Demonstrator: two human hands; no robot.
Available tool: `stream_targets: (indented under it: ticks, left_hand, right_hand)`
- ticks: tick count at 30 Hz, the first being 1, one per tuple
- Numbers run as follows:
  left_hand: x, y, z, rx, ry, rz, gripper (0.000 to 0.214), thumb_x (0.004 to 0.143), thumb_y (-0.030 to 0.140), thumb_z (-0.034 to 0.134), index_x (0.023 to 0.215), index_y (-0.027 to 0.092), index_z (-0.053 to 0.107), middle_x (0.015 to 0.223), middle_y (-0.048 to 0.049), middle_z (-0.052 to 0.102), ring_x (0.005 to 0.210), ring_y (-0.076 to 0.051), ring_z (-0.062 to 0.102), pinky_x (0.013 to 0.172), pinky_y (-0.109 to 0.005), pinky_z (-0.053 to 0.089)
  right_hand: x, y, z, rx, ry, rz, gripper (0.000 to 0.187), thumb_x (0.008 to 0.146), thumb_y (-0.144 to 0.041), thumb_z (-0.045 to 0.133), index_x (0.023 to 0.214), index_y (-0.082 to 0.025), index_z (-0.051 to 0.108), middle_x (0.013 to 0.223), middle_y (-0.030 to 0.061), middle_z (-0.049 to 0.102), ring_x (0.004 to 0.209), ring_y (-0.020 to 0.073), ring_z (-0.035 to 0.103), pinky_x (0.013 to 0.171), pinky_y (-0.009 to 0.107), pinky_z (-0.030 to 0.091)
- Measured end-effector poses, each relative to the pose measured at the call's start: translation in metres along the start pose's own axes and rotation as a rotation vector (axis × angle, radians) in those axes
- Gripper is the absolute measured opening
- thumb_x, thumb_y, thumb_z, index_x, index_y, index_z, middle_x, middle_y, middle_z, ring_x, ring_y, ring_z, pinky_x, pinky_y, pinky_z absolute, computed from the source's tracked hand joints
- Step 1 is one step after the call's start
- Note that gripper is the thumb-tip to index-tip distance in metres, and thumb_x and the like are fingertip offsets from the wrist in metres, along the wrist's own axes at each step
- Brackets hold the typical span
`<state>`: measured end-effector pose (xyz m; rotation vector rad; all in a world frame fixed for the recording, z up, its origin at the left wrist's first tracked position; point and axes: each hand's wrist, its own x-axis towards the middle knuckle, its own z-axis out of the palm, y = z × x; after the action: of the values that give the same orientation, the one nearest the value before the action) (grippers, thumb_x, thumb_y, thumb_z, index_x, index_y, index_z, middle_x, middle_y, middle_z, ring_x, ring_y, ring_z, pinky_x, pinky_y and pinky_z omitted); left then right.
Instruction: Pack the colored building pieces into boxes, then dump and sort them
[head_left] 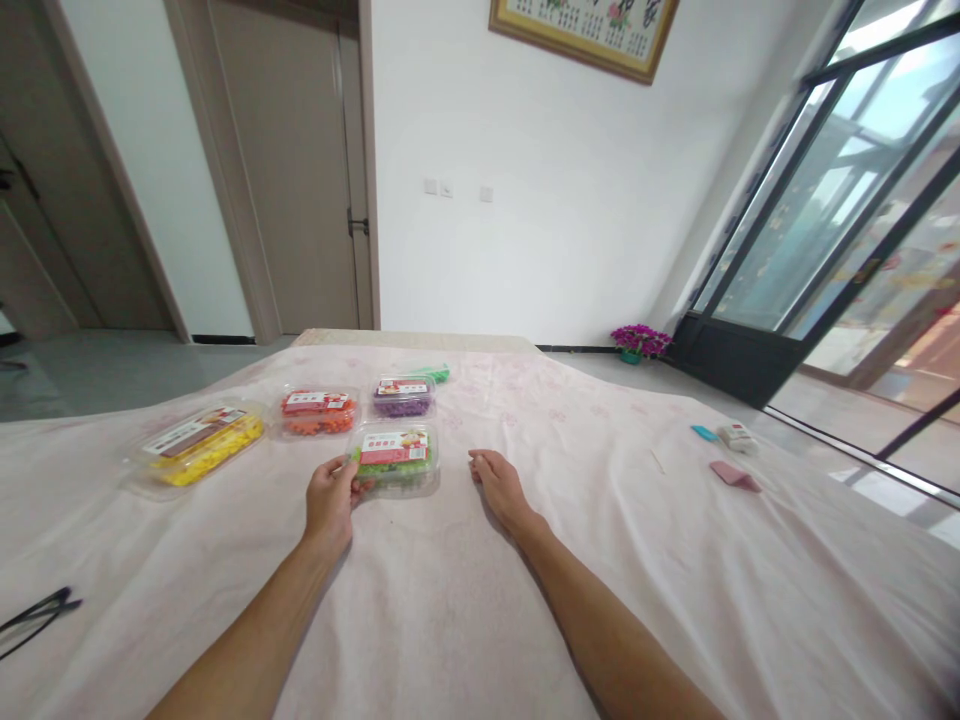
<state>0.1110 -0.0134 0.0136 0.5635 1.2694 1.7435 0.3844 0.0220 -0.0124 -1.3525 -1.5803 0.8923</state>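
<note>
My left hand (331, 492) grips the left edge of a clear plastic container (394, 462) with green pieces inside and a red-and-white label on its lid. To the right of that container, apart from it, my right hand (497, 484) rests on the cloth with its fingers curled in and nothing visible in them. Behind the green one stand a container of purple pieces (403, 397) and a container of orange-red pieces (319, 412). Farther left lies a longer container of yellow pieces (206, 448). All of these have labelled clear lids.
A pale pink cloth (480, 600) covers the table. Bright green material (436, 373) lies behind the purple container. At the right are a blue packet (704, 432), a whitish item (738, 438) and a folded pink piece (735, 476). Dark glasses (41, 612) lie at the left edge.
</note>
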Motion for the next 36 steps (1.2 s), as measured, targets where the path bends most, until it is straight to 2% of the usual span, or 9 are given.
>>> stream_targets:
  ticks: [2, 5, 8, 14, 18, 22, 27, 32, 36]
  left_hand:
    - [0.005, 0.002, -0.003, -0.021, 0.034, 0.029, 0.034, 0.067, 0.03, 0.076, 0.091, 0.019, 0.055, 0.057, 0.0108, 0.048, 0.049, -0.005, 0.047, 0.068, -0.027, 0.058]
    - [0.006, 0.004, -0.006, -0.024, 0.017, 0.046, 0.041, 0.067, 0.03, 0.078, 0.099, 0.019, 0.055, 0.058, 0.0101, 0.051, 0.052, -0.007, 0.053, 0.067, -0.026, 0.057]
    - [0.0, 0.004, -0.006, -0.005, -0.066, 0.024, 0.052, 0.065, 0.035, 0.083, 0.106, 0.018, 0.056, 0.061, 0.0069, 0.058, 0.057, -0.012, 0.061, 0.065, -0.027, 0.056]
    - [-0.015, -0.003, -0.002, 0.208, -0.329, 0.071, 0.064, 0.066, 0.053, 0.083, 0.111, 0.013, 0.06, 0.066, 0.0012, 0.065, 0.06, -0.014, 0.063, 0.062, -0.027, 0.052]
    - [-0.014, -0.01, -0.003, 0.28, -0.38, 0.127, 0.065, 0.075, 0.061, 0.073, 0.116, 0.012, 0.062, 0.072, -0.0006, 0.067, 0.062, -0.014, 0.063, 0.064, -0.028, 0.051]
    - [-0.009, -0.015, -0.003, 0.285, -0.378, 0.157, 0.067, 0.079, 0.063, 0.068, 0.123, 0.012, 0.063, 0.074, -0.0008, 0.066, 0.061, -0.015, 0.061, 0.064, -0.029, 0.05]
    - [-0.007, -0.017, 0.001, 0.356, -0.368, 0.142, 0.063, 0.076, 0.054, 0.07, 0.123, 0.013, 0.064, 0.073, -0.0004, 0.066, 0.061, -0.015, 0.06, 0.063, -0.028, 0.047]
    - [-0.008, -0.018, 0.002, 0.482, -0.396, 0.187, 0.05, 0.078, 0.041, 0.066, 0.12, 0.015, 0.066, 0.065, 0.0031, 0.062, 0.065, -0.017, 0.06, 0.068, -0.028, 0.046]
    - [-0.009, -0.016, 0.003, 0.518, -0.397, 0.199, 0.042, 0.076, 0.04, 0.066, 0.11, 0.016, 0.071, 0.065, 0.0031, 0.061, 0.062, -0.017, 0.058, 0.064, -0.028, 0.043]
  right_hand:
    - [-0.003, 0.001, 0.001, -0.149, 0.058, -0.129, 0.035, 0.098, -0.035, 0.047, 0.122, -0.018, 0.065, 0.113, 0.0098, 0.068, 0.106, 0.0211, 0.061, 0.104, 0.037, 0.044]
    - [-0.009, -0.001, 0.003, -0.246, 0.096, -0.235, 0.041, 0.094, -0.029, 0.05, 0.132, -0.017, 0.06, 0.113, 0.0096, 0.067, 0.099, 0.0199, 0.063, 0.099, 0.037, 0.048]
    - [-0.017, -0.01, 0.005, -0.305, 0.09, -0.308, 0.048, 0.091, -0.022, 0.052, 0.14, -0.018, 0.053, 0.119, 0.011, 0.064, 0.091, 0.0188, 0.064, 0.091, 0.038, 0.053]
    - [-0.029, -0.036, 0.004, -0.629, 0.082, -0.623, 0.053, 0.089, -0.02, 0.064, 0.141, -0.024, 0.055, 0.137, 0.0128, 0.06, 0.125, 0.0279, 0.052, 0.107, 0.045, 0.043]
    - [-0.019, -0.038, -0.001, -0.759, 0.07, -0.634, 0.034, 0.093, -0.023, 0.066, 0.127, -0.026, 0.066, 0.125, 0.01, 0.066, 0.116, 0.0265, 0.054, 0.1, 0.042, 0.044]
    - [-0.004, -0.04, -0.006, -0.89, -0.02, -0.69, 0.029, 0.097, -0.026, 0.063, 0.126, -0.028, 0.067, 0.117, 0.0083, 0.068, 0.107, 0.0245, 0.055, 0.092, 0.037, 0.044]
    - [0.003, -0.051, -0.014, -1.066, -0.092, -0.713, 0.022, 0.102, -0.029, 0.055, 0.117, -0.025, 0.069, 0.105, 0.0092, 0.067, 0.098, 0.0242, 0.053, 0.083, 0.034, 0.042]
    - [0.012, -0.047, -0.033, -1.171, -0.019, -0.558, 0.019, 0.099, -0.021, 0.052, 0.106, -0.02, 0.07, 0.109, 0.0125, 0.066, 0.099, 0.0251, 0.055, 0.084, 0.035, 0.04]
    - [0.035, -0.041, -0.052, -1.244, 0.015, -0.373, 0.022, 0.097, -0.018, 0.052, 0.109, -0.019, 0.071, 0.115, 0.0144, 0.065, 0.1, 0.0252, 0.058, 0.084, 0.035, 0.041]
